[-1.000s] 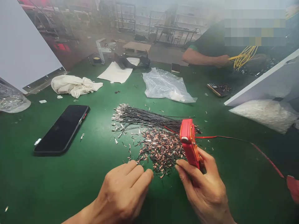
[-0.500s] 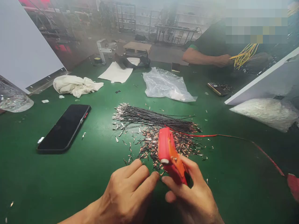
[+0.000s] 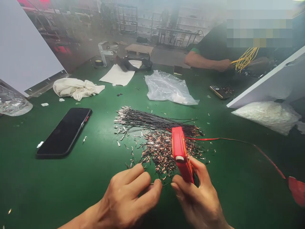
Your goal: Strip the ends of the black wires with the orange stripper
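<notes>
My left hand (image 3: 133, 194) is closed, thumb and forefinger pinching a thin dark wire (image 3: 167, 184) that reaches toward my right hand (image 3: 201, 194). That hand is wrapped round a red wire stripper (image 3: 179, 143) with orange parts, held upright above the table. Right behind the tool is a heap of short black and copper-coloured wire scraps (image 3: 160, 152). Beyond the heap lies a bundle of black wires (image 3: 154, 119), with silvery terminals at the left ends and bare copper at the right ends.
Left of the bundle lies a black phone (image 3: 65, 132), with a white cloth (image 3: 77, 88) behind it. A clear plastic bag (image 3: 168, 87) and a paper sheet (image 3: 118, 75) lie farther back. A red strip (image 3: 259, 151) runs right. Across the table, another person's hand (image 3: 224, 64) holds yellow wires (image 3: 245, 60).
My right hand and the wire stripper have moved right, away from my left hand, and the tool stands straighter. The thin wire between the hands now shows.
</notes>
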`<state>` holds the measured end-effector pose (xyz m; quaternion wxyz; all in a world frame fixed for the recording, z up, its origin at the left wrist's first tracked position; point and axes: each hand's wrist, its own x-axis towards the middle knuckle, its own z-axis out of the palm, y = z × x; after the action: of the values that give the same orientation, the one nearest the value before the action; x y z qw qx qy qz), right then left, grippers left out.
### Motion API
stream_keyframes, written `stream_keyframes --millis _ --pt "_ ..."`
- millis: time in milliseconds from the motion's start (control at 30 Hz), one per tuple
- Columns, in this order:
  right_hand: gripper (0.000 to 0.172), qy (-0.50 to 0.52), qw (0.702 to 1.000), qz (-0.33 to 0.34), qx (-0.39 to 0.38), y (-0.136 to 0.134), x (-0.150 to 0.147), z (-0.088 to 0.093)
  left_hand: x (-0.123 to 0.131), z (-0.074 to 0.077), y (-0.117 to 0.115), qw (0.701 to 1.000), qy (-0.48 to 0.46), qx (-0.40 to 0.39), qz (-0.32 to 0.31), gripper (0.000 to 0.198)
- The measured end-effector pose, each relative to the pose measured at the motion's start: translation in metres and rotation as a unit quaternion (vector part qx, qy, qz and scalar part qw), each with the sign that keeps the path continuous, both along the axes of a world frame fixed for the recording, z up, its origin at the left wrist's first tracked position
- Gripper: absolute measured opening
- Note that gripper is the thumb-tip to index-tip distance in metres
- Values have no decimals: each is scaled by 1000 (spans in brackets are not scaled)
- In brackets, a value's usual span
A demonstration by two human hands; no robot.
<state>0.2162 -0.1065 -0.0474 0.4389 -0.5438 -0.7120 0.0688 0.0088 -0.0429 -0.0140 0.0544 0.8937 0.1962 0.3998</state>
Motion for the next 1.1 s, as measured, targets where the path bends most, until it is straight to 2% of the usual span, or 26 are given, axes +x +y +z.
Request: stream_keyframes --millis 167,267,367,400,500,567,633,700,800,867,1000,1100 --pt "30 31 999 -17 -21 -1 2 -6 -3 -1 -1 999 -6 -36 19 15" --pt "36 114 991 -11 -71 3 6 -4 -6 0 5 995 -18 -76 58 16" --pt "46 204 969 3 -137 7 8 8 -9 5 14 985 -69 -120 98 16" --pt "44 235 958 23 -159 7 7 13 -10 7 16 982 -85 -133 107 16" --pt "21 310 927 97 -185 1 0 31 -10 10 17 976 -109 -145 125 15" --pt "22 344 913 117 -185 -5 -6 42 -11 10 14 975 -114 -138 134 16" --pt "26 406 880 119 -217 -9 -12 49 -11 9 13 974 -119 -129 141 16" --pt "38 471 837 115 -255 -10 -15 52 -12 8 13 974 -122 -123 149 18" --pt "76 553 766 118 -306 -6 -13 51 -13 7 15 972 -126 -118 159 20" --pt "88 586 718 138 -349 -4 -8 50 -13 8 16 973 -127 -107 158 21" --pt "67 580 675 190 -414 -2 3 48 -13 10 17 980 -127 -90 126 23" --pt "67 586 632 230 -451 2 9 46 -14 9 18 981 -126 -107 98 26"
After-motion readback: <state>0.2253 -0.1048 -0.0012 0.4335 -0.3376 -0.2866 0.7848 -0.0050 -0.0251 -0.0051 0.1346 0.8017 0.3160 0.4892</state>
